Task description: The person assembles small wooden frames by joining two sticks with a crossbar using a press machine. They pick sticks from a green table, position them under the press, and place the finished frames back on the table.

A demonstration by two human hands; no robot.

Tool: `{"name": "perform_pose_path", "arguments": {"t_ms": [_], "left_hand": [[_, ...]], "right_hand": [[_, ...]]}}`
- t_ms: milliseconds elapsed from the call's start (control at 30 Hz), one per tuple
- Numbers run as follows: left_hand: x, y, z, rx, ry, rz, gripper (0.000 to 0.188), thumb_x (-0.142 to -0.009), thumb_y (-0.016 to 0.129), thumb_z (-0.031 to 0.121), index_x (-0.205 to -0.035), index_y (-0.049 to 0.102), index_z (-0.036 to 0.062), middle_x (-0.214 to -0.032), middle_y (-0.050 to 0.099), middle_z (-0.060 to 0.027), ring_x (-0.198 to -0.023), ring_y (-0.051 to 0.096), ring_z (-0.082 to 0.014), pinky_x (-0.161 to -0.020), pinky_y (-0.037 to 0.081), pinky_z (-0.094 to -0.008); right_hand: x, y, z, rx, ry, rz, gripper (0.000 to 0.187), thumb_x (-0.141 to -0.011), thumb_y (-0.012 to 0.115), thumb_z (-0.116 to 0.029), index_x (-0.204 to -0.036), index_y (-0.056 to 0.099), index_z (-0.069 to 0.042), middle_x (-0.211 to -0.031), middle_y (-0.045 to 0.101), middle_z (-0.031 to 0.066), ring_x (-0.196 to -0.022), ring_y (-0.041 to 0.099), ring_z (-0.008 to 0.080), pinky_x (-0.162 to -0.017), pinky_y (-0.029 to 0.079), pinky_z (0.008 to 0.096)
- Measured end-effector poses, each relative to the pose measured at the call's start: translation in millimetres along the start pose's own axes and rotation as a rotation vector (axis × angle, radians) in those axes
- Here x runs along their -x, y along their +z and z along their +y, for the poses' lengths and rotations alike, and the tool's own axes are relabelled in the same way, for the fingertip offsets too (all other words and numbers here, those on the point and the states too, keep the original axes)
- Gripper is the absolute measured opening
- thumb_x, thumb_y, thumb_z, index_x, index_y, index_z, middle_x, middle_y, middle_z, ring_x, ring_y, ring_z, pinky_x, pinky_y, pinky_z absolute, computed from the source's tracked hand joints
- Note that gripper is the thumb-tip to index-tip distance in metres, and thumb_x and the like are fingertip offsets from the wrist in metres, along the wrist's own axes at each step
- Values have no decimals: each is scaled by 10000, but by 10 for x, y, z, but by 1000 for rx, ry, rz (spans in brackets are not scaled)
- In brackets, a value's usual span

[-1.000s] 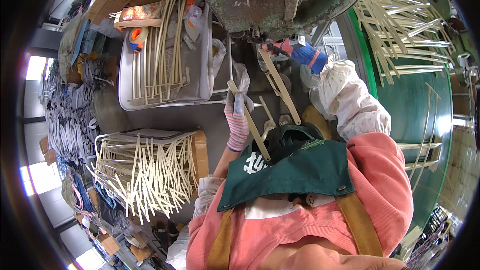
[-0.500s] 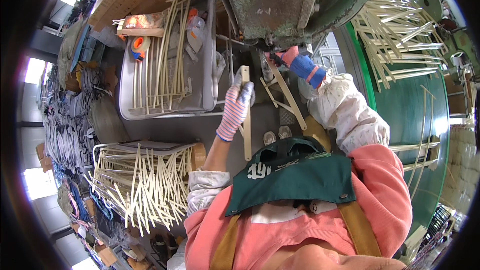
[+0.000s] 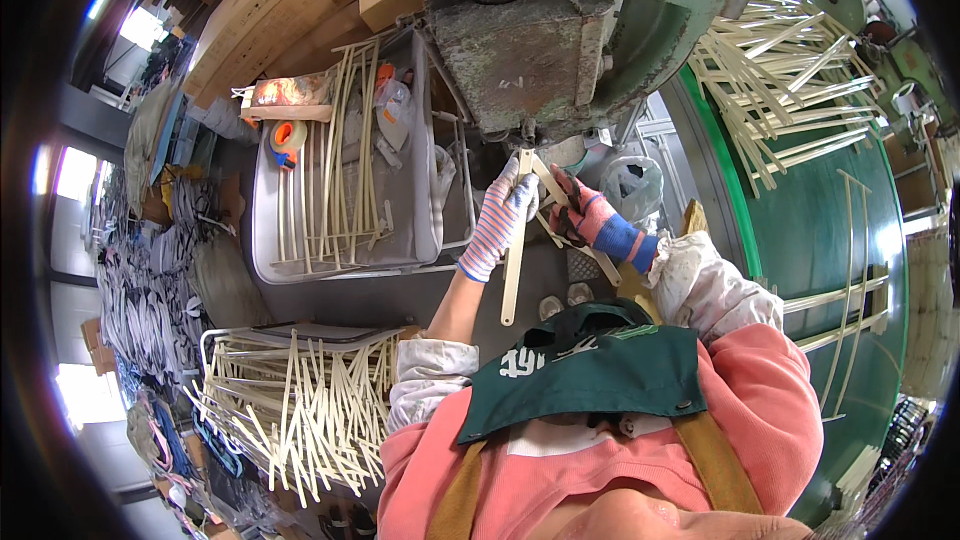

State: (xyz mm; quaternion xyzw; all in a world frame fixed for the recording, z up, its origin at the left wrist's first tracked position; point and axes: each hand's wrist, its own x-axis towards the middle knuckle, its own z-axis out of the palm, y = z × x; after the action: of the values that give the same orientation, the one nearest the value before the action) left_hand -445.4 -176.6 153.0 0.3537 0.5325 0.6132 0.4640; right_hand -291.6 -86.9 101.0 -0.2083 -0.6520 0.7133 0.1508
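Note:
My left hand (image 3: 502,215), in a striped glove with grey fingers, is closed around a flat cream strip (image 3: 511,290) with small holes near its ends. The strip's top end reaches up beneath the head of a worn green machine (image 3: 515,70). In a red and blue glove with dark fingertips, my right hand (image 3: 588,217) grips a second cream strip (image 3: 606,266), which slants down to the right with thinner bars beside it. Both strips' upper ends meet or overlap just under the machine; whether they are joined there I cannot tell.
On the left stands a grey tray (image 3: 262,225) with long strips, a tape roll (image 3: 290,135) and bags. Below it, a rack holds many loose strips (image 3: 310,420). More strips (image 3: 775,90) lie on a green table (image 3: 800,225) at right. A clear plastic bag (image 3: 632,185) hangs near my right hand.
My right hand has come down from under the machine head. My left hand has moved right with its strip, bringing that strip's top end to the second strip's top under the machine.

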Motion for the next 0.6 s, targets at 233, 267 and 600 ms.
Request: {"name": "perform_pose_path", "arguments": {"t_ms": [233, 267, 600], "left_hand": [[-55, -20, 28, -212, -42, 15, 331, -933, 510, 197, -1200, 484, 2, -931, 571, -34, -819, 504, -86, -731, 417, -229], [-53, -21, 24, -222, -37, 15, 380, -931, 510, 198, -1244, 453, -9, -1034, 558, -56, -916, 493, -101, -814, 394, -241], [-119, -154, 22, -204, -142, -74, 483, -911, 526, 194, -1330, 404, -14, -1167, 556, -71, -1015, 498, -111, -903, 395, -252]], "right_hand": [[-2, -89, -404, 143, 164, -45, 786, -822, 310, 73, -1455, 87, -337, -704, 611, 25, -480, 533, 108, -434, 472, 247], [13, -111, -474, 111, 181, -66, 791, -814, 303, 75, -1453, 81, -336, -698, 605, 28, -499, 567, 124, -448, 502, 262], [-254, -303, -679, 263, 331, -236, 629, -803, 310, 75, -1382, 261, -165, -644, 619, 157, -507, 645, 263, -438, 562, 359]]}}
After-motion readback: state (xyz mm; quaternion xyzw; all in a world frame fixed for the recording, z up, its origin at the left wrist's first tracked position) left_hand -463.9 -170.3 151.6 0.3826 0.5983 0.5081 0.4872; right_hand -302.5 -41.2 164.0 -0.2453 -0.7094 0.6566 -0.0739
